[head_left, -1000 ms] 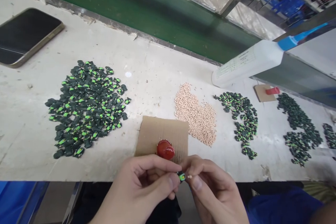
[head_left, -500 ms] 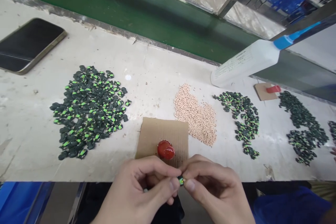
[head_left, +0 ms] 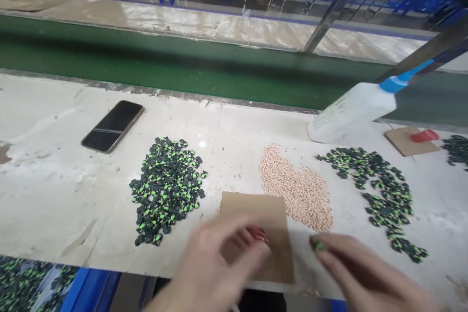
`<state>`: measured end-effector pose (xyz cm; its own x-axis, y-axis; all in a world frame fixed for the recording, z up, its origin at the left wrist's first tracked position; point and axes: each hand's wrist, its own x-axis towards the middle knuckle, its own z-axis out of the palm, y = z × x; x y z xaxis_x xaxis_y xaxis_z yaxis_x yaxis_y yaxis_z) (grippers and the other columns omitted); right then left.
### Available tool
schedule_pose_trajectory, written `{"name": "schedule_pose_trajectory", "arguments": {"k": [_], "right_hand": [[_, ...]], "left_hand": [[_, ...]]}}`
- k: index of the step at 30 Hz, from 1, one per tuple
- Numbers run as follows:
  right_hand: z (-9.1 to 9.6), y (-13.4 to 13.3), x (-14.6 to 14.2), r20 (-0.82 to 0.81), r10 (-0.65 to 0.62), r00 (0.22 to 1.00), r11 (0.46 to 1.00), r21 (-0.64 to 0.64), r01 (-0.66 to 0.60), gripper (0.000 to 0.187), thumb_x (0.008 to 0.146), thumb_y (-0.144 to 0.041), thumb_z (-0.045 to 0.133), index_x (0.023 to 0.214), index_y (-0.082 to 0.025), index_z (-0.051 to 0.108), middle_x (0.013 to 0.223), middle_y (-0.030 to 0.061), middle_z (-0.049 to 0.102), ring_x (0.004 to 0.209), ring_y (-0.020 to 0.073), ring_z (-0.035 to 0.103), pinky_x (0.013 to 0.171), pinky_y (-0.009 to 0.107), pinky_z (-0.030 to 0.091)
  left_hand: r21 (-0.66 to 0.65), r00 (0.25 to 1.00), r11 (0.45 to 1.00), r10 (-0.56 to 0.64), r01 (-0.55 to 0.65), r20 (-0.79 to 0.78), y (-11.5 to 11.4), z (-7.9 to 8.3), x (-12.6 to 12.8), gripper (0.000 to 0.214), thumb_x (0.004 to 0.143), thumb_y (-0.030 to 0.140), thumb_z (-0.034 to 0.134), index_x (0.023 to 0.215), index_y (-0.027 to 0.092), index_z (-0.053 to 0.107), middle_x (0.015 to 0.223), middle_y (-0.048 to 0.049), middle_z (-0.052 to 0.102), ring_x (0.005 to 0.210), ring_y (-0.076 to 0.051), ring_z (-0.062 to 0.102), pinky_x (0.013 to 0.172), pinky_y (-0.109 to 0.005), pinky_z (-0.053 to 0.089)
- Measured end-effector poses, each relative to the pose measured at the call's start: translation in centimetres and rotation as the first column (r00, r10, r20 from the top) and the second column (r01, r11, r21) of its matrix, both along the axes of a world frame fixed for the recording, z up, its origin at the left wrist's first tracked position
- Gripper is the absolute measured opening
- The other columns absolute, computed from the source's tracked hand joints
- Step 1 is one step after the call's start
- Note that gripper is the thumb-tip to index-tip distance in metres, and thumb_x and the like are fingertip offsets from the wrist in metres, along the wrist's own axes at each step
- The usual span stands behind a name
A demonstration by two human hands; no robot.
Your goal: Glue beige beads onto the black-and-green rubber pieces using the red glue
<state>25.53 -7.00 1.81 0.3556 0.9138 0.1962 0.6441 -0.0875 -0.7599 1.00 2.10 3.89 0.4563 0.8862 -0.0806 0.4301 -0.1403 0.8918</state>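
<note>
My right hand (head_left: 365, 270) pinches a small dark piece with a bright green mark (head_left: 318, 243) between thumb and fingertips, just right of a cardboard square (head_left: 256, 201). My left hand (head_left: 223, 258), smeared by motion, hangs over the cardboard's left part with thumb and forefinger apart; I see nothing held in it. A small glossy red thing (head_left: 260, 234) shows through the gap between those fingers, mostly hidden. Behind the cardboard spreads a heap of tiny beige-pink pellets (head_left: 292, 187). Dark green-marked pieces lie in a left pile (head_left: 168, 187) and a right pile (head_left: 383, 185).
A phone (head_left: 113, 126) lies at the back left. At the back right a white bottle with a blue nozzle (head_left: 351, 112) leans, near another cardboard piece (head_left: 402, 141) bearing a red cap (head_left: 424, 136). A blue bin (head_left: 86, 290) sits below the table's front edge at left.
My hands, together on a small piece before, have parted: the right one has moved right with the piece, the left one stays over the cardboard, its fingers now apart. The view has tilted up.
</note>
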Motion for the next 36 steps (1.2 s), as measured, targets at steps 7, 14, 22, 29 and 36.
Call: {"name": "schedule_pose_trajectory", "arguments": {"k": [7, 14, 22, 29, 36], "right_hand": [[-3.2, 1.6, 9.2, 0.513, -0.276, 0.813, 0.959, 0.199, 0.2, 0.035, 0.095, -0.049, 0.064, 0.081, -0.022, 0.083, 0.082, 0.0154, 0.084, 0.076, 0.0342, 0.073, 0.075, 0.052, 0.059], [-2.5, 4.5, 4.6, 0.518, -0.072, 0.852, 0.994, 0.111, 0.017, 0.027, 0.097, -0.036, 0.063, 0.107, -0.02, 0.082, 0.103, 0.015, 0.081, 0.096, 0.0316, 0.072, 0.086, 0.049, 0.056], [-2.1, 6.8, 2.3, 0.412, 0.005, 0.911, 0.993, 0.105, -0.053, 0.025, 0.093, -0.024, 0.06, 0.086, -0.026, 0.083, 0.085, 0.0089, 0.083, 0.077, 0.028, 0.072, 0.075, 0.045, 0.058], [-1.3, 7.0, 2.4, 0.169, -0.113, 0.979, 0.982, 0.172, 0.083, 0.018, 0.082, -0.031, 0.069, 0.071, -0.031, 0.083, 0.076, 0.0048, 0.085, 0.072, 0.0314, 0.079, 0.067, 0.045, 0.061], [1.7, 4.6, -0.1, -0.278, -0.164, 0.947, 0.978, 0.077, 0.192, 0.024, 0.08, -0.05, 0.085, 0.08, -0.026, 0.085, 0.076, 0.0061, 0.086, 0.062, 0.0247, 0.081, 0.059, 0.037, 0.069]], "left_hand": [[0.535, 0.851, 0.84, 0.219, 0.083, -0.477, 7.6, -1.3, -3.4, 0.041, 0.096, 0.029, 0.041, 0.095, 0.016, 0.08, 0.1, -0.0218, 0.079, 0.087, -0.042, 0.072, 0.079, -0.058, 0.058], [0.479, 0.837, 0.852, 0.097, 0.21, -0.539, 8.4, -1.1, -3.3, 0.045, 0.096, 0.028, 0.034, 0.084, 0.019, 0.076, 0.089, -0.02, 0.079, 0.084, -0.042, 0.07, 0.072, -0.053, 0.054], [0.364, 0.935, 0.929, 0.073, 0.062, -0.346, 9.0, -0.9, -4.0, 0.033, 0.096, 0.037, 0.045, 0.1, 0.022, 0.075, 0.101, -0.0145, 0.075, 0.1, -0.037, 0.068, 0.087, -0.048, 0.053], [0.019, 0.979, 0.979, 0.205, -0.205, -0.004, 6.9, 0.5, -4.0, 0.029, 0.099, 0.045, 0.055, 0.093, 0.022, 0.072, 0.08, -0.0036, 0.073, 0.068, -0.019, 0.07, 0.061, -0.028, 0.056], [-0.342, 0.915, 0.915, 0.311, -0.216, 0.255, 2.4, 2.5, -1.3, 0.016, 0.093, 0.036, 0.067, 0.081, 0.026, 0.072, 0.065, 0.0028, 0.073, 0.057, -0.014, 0.07, 0.062, -0.023, 0.062]]}}
